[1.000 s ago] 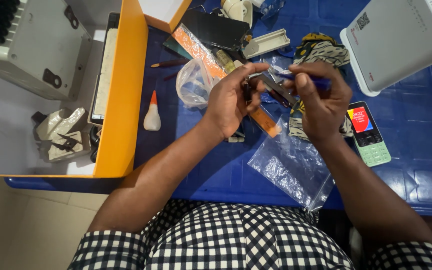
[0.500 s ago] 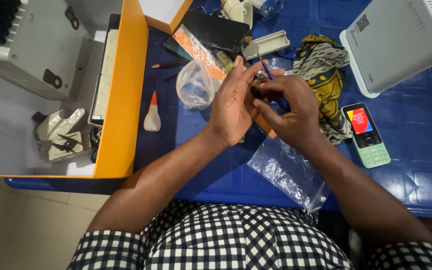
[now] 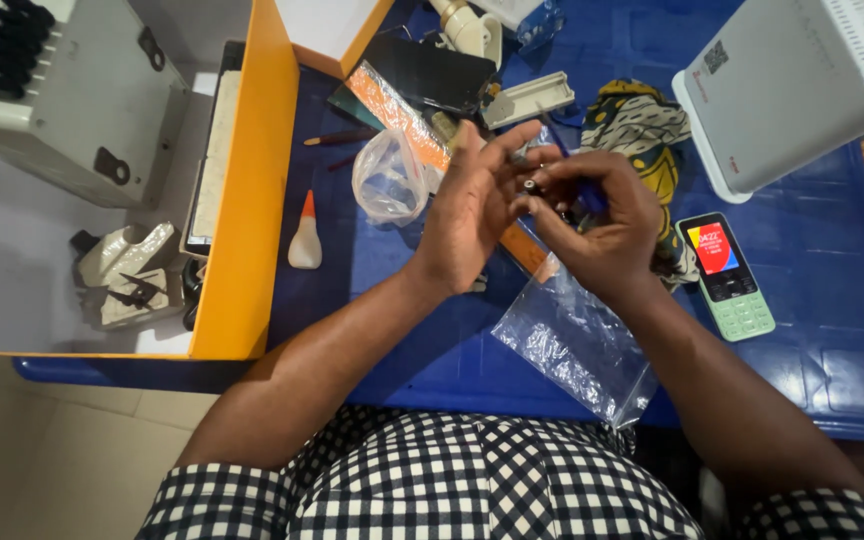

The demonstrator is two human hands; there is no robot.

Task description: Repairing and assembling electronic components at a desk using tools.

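Note:
My right hand [image 3: 602,225] is closed around a slim blue-handled tool [image 3: 592,198], and the tool's small metal end [image 3: 530,185] pokes out toward my left hand. My left hand [image 3: 472,210] is held upright just left of it. Its fingers are straight and apart, and the palm faces the tool's end; whether they touch is unclear. Both hands hover over the blue table [image 3: 812,350]. A clear zip bag [image 3: 572,345] lies below them, and an orange strip [image 3: 522,250] runs under them.
A green keypad phone [image 3: 729,275] with a lit screen lies to the right. A white box-shaped device [image 3: 792,90] and a patterned cloth [image 3: 642,125] are behind. To the left are a clear plastic bag [image 3: 387,180], a small glue bottle [image 3: 304,235] and an orange-walled tray [image 3: 252,200] holding a grey machine [image 3: 62,95].
My hands rose and shifted left, away from the phone. My left hand went from curled around a small object to fingers spread. The patterned cloth is uncovered.

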